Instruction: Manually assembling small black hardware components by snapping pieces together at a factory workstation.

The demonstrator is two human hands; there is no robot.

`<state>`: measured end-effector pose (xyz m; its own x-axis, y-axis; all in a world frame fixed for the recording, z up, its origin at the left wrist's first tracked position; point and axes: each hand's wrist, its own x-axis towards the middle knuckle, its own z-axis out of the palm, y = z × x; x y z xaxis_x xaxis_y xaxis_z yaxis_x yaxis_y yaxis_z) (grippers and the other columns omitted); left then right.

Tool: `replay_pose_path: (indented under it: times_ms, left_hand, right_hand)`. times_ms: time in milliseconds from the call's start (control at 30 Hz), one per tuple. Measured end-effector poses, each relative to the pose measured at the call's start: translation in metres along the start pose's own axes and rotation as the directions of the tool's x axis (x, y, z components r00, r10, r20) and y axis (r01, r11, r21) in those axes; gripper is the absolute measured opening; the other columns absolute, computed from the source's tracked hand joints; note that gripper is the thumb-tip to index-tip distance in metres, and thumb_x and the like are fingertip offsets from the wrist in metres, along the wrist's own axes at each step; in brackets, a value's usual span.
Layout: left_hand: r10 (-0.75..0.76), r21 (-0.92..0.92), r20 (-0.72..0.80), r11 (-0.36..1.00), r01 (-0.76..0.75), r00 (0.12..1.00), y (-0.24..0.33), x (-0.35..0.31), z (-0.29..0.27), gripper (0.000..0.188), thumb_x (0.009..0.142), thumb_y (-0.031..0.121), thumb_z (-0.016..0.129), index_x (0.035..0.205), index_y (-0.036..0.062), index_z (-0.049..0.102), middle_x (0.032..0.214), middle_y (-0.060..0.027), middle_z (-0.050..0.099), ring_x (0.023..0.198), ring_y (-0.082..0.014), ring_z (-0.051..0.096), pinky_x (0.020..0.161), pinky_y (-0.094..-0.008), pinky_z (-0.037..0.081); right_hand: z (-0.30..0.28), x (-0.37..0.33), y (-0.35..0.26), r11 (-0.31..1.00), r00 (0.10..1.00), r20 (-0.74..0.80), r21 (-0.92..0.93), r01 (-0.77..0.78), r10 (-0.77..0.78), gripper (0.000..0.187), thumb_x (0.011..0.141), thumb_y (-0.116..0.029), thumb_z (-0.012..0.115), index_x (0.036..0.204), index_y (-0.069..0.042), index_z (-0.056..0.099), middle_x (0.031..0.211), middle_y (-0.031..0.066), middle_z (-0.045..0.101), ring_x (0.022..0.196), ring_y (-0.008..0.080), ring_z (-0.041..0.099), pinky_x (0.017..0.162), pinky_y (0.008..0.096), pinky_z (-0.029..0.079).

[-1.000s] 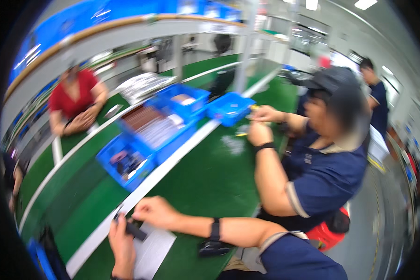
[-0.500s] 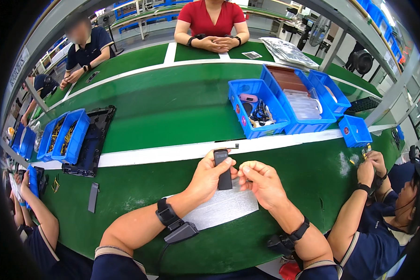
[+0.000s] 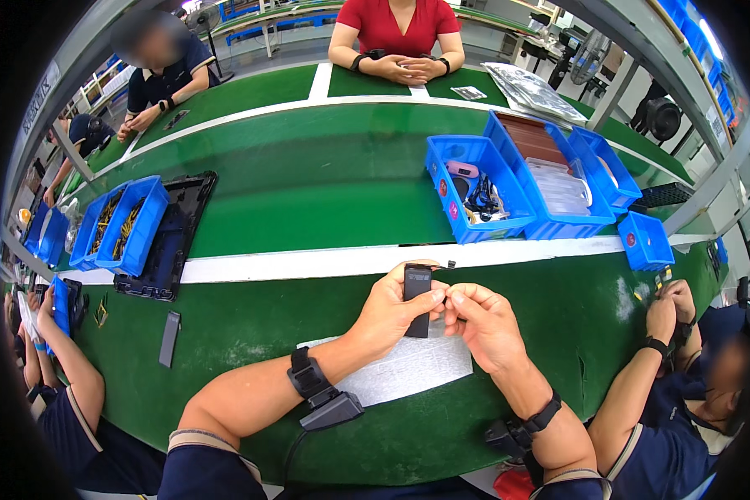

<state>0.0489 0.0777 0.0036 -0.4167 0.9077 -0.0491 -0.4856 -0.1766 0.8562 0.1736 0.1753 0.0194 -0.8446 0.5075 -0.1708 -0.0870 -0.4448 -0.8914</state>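
Green desk (image 3: 250, 358) below, pale sheet (image 3: 408, 377) on it, and above that your left grip (image 3: 385, 312) wraps the black pack (image 3: 417, 287), right grip (image 3: 485, 327) pinched shut by its edge, on what I can't tell, so brace the pack and pinch lightly.

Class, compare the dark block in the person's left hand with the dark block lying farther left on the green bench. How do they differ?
The held block is gripped by the left hand; the lying block rests on the green bench, untouched.
In the picture, the held block points nearly straight up, while the lying block slants slightly.
The held block looks wider than the lying block here.
Both are dark, elongated and roughly rectangular.
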Motion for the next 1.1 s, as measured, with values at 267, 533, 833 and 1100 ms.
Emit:
replay_pose_path:
  times_ms: [267,533,833,1100]
  left_hand:
    - [0.015,0.047,-0.024,0.999,-0.014,1.0,0.0029,-0.0005,0.0015,0.035,0.083,0.006,0.061,0.114,0.0015,0.046,0.092,-0.0077,0.062,0.074,-0.0088,0.057,0.067,-0.0223,0.048]
    - [0.038,0.065,-0.006,0.997,-0.038,0.999,0.0013,-0.0006,0.0008,0.035,0.083,0.008,0.061,0.114,0.001,0.046,0.091,-0.0078,0.062,0.074,-0.0084,0.057,0.069,-0.0222,0.049]
    - [0.07,0.113,0.001,0.991,-0.069,0.998,0.0025,-0.002,0.0014,0.035,0.083,0.009,0.061,0.114,0.0005,0.047,0.09,-0.0071,0.063,0.075,-0.0077,0.057,0.069,-0.0218,0.049]
    - [0.093,0.129,-0.009,0.988,-0.091,0.996,0.0039,-0.0027,0.0041,0.031,0.084,0.007,0.059,0.112,-0.0005,0.048,0.088,-0.007,0.061,0.071,-0.0075,0.055,0.064,-0.021,0.048]
  right_hand:
    - [0.0042,-0.0017,-0.002,0.999,0.999,-0.03,-0.006,0.035,-0.035,0.017,0.086,-0.011,0.055,0.095,0.001,0.062,0.079,0.0026,0.061,0.064,0.0059,0.053,0.057,0.0205,0.045]
    - [0.0052,-0.0019,-0.0025,0.995,0.996,-0.051,-0.067,0.072,-0.075,0.013,0.086,-0.01,0.054,0.087,0.001,0.061,0.075,0.004,0.059,0.063,0.0077,0.053,0.056,0.0215,0.046]
    - [0.0048,-0.0013,-0.0023,0.996,0.997,-0.041,-0.067,0.061,-0.064,0.015,0.087,-0.01,0.052,0.092,0.002,0.06,0.073,0.0033,0.058,0.063,0.0079,0.053,0.056,0.0212,0.045]
    - [0.0024,-0.0017,-0.0007,0.994,0.996,-0.048,-0.079,0.075,-0.079,0.016,0.085,-0.01,0.056,0.095,0.001,0.063,0.079,0.0023,0.062,0.064,0.0058,0.052,0.057,0.0202,0.044]
